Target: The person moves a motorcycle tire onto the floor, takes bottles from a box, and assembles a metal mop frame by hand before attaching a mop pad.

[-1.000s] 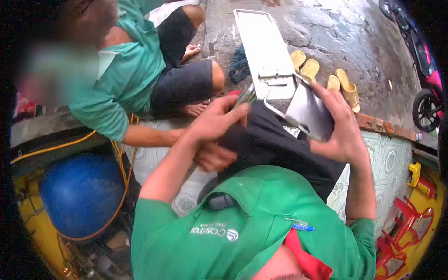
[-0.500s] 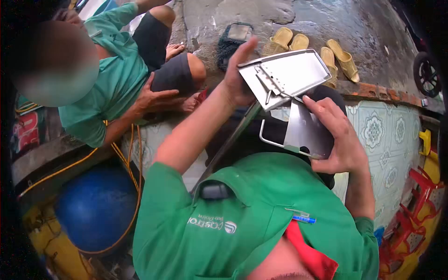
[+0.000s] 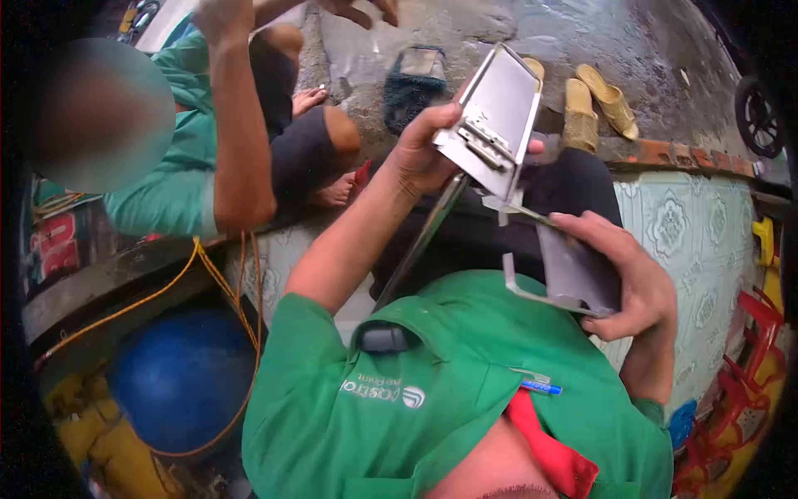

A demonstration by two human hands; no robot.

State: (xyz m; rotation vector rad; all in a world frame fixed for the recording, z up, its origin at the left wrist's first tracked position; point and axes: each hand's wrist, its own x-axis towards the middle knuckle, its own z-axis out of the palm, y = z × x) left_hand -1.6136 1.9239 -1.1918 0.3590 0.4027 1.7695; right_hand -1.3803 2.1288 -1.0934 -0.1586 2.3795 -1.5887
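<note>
My left hand point(image 3: 422, 154) grips a shallow silver metal tray point(image 3: 501, 104) with raised edges, thumb on its near corner and fingers behind it. A slotted, hinge-like fitting point(image 3: 485, 148) sits at the tray's near end. My right hand point(image 3: 636, 274) is closed around a bent grey sheet-metal plate point(image 3: 573, 270) with a narrow angled rim. Its upper corner meets the lower end of the tray in this view. Below my left hand, a long dark bar point(image 3: 424, 237) slants over my lap.
Another person in a green shirt point(image 3: 195, 141) sits at the left, arm raised. Near them are a blue ball-like object point(image 3: 183, 378) and orange cords point(image 3: 218, 274). Woven slippers point(image 3: 611, 104) and a dark cloth point(image 3: 413, 91) lie ahead. Red plastic stools point(image 3: 752, 374) stand at the right.
The tray has been tilted more upright, and my left thumb now lies across its near side. My right hand and the plate have shifted right and down. The other person's arm has risen.
</note>
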